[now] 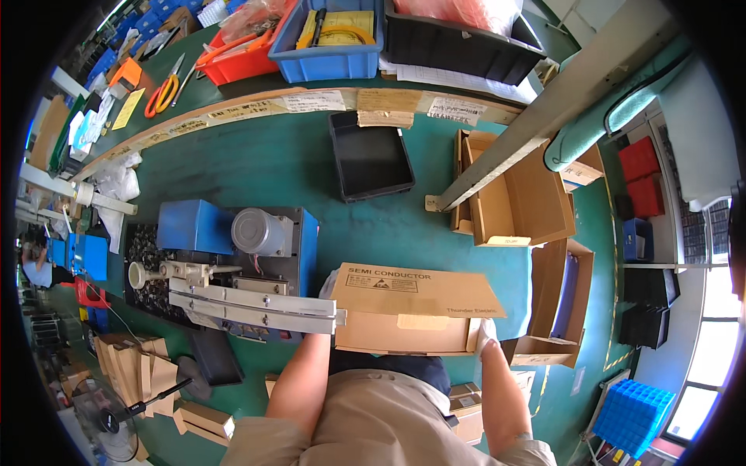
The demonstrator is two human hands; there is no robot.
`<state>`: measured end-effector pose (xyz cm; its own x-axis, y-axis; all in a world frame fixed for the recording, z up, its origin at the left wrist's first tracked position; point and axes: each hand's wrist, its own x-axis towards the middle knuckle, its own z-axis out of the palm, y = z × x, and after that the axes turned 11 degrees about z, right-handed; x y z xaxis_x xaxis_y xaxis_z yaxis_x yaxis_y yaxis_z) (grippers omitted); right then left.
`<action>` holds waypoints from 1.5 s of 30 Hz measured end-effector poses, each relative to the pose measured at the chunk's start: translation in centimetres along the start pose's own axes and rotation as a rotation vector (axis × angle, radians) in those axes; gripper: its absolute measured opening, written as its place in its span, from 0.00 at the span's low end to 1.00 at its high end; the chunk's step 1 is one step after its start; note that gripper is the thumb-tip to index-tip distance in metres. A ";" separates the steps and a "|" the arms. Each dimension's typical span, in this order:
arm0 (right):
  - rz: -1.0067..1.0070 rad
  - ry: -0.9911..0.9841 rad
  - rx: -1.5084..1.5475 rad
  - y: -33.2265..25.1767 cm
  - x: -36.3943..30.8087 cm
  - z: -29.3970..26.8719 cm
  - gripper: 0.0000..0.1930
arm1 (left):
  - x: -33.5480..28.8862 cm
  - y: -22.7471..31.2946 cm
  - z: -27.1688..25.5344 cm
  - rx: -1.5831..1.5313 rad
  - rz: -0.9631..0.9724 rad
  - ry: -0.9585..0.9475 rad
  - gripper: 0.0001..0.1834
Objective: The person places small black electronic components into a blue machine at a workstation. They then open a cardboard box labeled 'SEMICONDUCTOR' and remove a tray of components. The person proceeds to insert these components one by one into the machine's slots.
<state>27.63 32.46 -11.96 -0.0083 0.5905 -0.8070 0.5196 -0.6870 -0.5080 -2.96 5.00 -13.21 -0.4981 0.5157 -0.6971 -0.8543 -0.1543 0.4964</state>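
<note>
A brown cardboard box [404, 332] with a printed lid flap [420, 289] is held level in front of my body, at the near edge of the bench. My right hand [486, 334], in a white glove, grips its right end. At the box's left end is my left hand [329, 286], also gloved, mostly hidden behind the box and a metal rail; its fingers do not show fully. That metal rail [256, 309] belongs to a blue machine [194, 225] with a grey round motor [258, 231], and its end reaches the box's left side.
A black tray [373, 159] lies on the green bench [233, 147]. Open cardboard boxes [536, 194] stand at the right, near a slanting metal post [544, 116]. Red, blue [326, 62] and black bins line the back shelf, with orange-handled scissors [165, 93]. A fan [109, 419] stands lower left.
</note>
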 end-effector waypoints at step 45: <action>-1.883 -0.059 -0.570 -34.1 -33.3 30.8 0.16 | -7.9 -1.2 -1.8 1.435 1.252 -0.256 0.24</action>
<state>-16.14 23.14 22.96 -0.8017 0.2635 0.5366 -0.0139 0.8891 -0.4574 1.72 -0.39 -9.17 -0.4949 0.7920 0.3575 0.7312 0.1573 0.6638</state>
